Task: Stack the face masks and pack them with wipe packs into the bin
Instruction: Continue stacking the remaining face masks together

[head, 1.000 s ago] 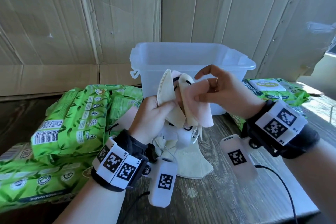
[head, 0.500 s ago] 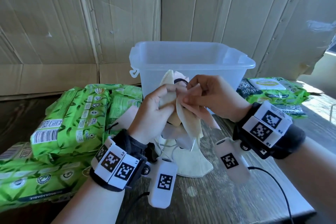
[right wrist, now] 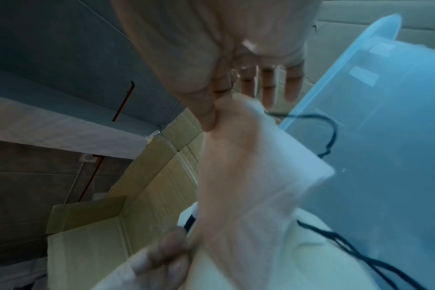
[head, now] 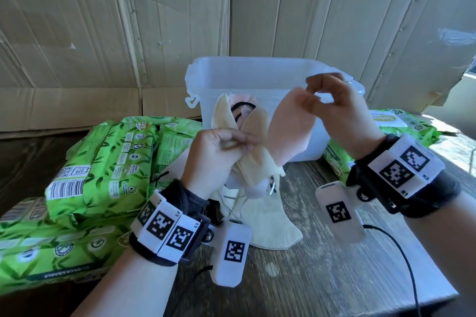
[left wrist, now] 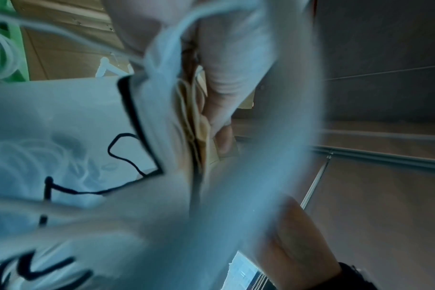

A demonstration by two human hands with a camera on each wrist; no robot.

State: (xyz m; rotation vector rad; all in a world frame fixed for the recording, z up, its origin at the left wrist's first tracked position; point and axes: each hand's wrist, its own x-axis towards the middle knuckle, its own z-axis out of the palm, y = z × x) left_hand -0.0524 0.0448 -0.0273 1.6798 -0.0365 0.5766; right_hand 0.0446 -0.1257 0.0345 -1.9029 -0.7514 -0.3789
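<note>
— On the worktop, what's the biggest thing in front of you?

— The cardboard wall at the back, then the clear bin standing against it. Green wipe packs are piled to the left of the bin, and more wipe packs lie to its right.

— And the masks?

— One cream mask lies flat on the worktop below my hands. The rest I hold in the air, just in front of the bin.

— What is your left hand doing?

— It's clenched round a bunch of cream masks, fingers curled and thumb pressed over them; a black ear loop sticks up behind.

— And your right hand?

— Its thumb and forefinger pinch the top corner of a pink mask, the other fingers spread loosely. The mask's lower end reaches down to the bunch in my left hand.
</note>
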